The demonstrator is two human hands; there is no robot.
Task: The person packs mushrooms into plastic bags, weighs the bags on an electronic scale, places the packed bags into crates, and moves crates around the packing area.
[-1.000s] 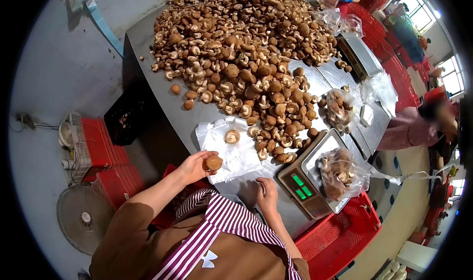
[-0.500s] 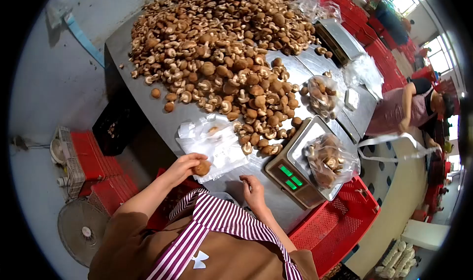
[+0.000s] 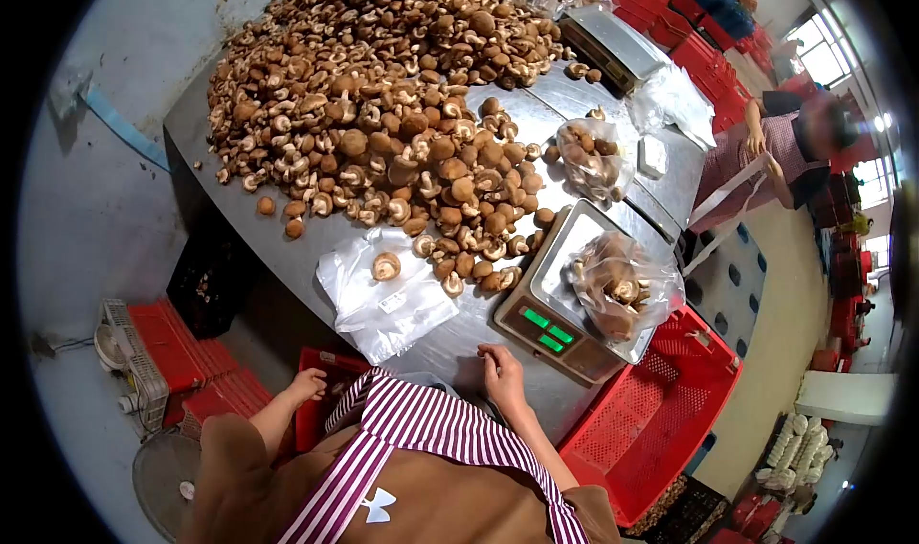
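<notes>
White plastic bags [image 3: 407, 324] lie on the steel table [image 3: 311, 242] under one mushroom [image 3: 386, 266], their print unreadable. Well apart, the left hand [image 3: 307, 385] is near a partly hidden red crate [image 3: 335, 360], the right hand [image 3: 503, 375] by the table's edge; whether either grips anything I cannot tell. Folds in a clear bag [image 3: 627, 290] on the scale [image 3: 550, 300] partly obscure its mushrooms.

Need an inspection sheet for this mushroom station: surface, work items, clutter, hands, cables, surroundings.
Surface: metal table, mushroom pile heaped across it.
Work items: scale, display lit green, bagged mushrooms on its pan; white plastic bags, single mushroom on top.
Clutter: stray mushrooms, second mushroom bag, small white box.
Hands: left hand by red crate, no held item visible; right hand beside scale, loosely curled, empty.
Cables: thin cord at left wall.
Surroundings: large fan; co-worker, hands on white strip.
</notes>
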